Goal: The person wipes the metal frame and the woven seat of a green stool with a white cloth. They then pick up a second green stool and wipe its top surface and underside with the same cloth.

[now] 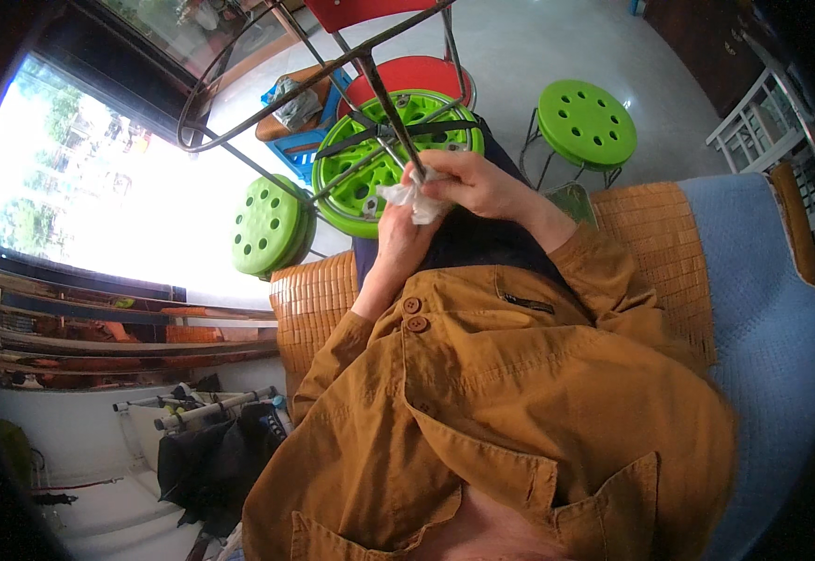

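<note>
Brown jacket [566, 374], round buttons [414, 323], zip [528, 304]; dark trousers [473, 248].

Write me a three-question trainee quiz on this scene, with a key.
1. What do the left hand and right hand hold against the metal leg?
2. True or false: the stool that this leg belongs to is upside down.
3. Which colour is the chair beyond that stool: A blue, B red, C green?
Key: 1. A white wad. 2. True. 3. B.
</note>
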A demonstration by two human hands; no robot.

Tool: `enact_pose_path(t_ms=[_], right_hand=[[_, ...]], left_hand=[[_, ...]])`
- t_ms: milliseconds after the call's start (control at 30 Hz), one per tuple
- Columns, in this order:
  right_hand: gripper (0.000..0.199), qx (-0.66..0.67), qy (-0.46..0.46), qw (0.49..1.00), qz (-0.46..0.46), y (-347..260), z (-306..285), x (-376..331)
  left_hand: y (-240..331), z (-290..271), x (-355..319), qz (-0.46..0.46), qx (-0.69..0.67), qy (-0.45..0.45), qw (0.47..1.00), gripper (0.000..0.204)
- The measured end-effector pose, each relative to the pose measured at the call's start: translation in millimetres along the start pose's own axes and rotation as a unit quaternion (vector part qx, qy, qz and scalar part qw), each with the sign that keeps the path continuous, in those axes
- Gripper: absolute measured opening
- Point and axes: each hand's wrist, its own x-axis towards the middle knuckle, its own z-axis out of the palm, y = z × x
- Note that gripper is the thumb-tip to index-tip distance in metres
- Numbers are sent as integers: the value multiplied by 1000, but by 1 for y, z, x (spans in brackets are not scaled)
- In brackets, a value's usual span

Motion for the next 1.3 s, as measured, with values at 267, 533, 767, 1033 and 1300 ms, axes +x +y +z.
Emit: enact_pose_path(t_ms=[267,533,767,1033,1300], right_hand=[[26,129,287,943,110,21,-58,-9],[33,-285,222,933,-4,65,-22,41],[28,-406,74,907,-83,102,12,45],[24,-313,-65,947,-1,55,-22,-32],[24,-88,118,980,131,36,-56,-20]], left_hand=[[21,-9,11,56,13,4,998,22],[15,-5,8,64,34,7,997,23],[13,-4,8,95,42,29,994,24],[11,1,6,101,56,29,993,25],[15,-4,9,65,62,26,996,24]])
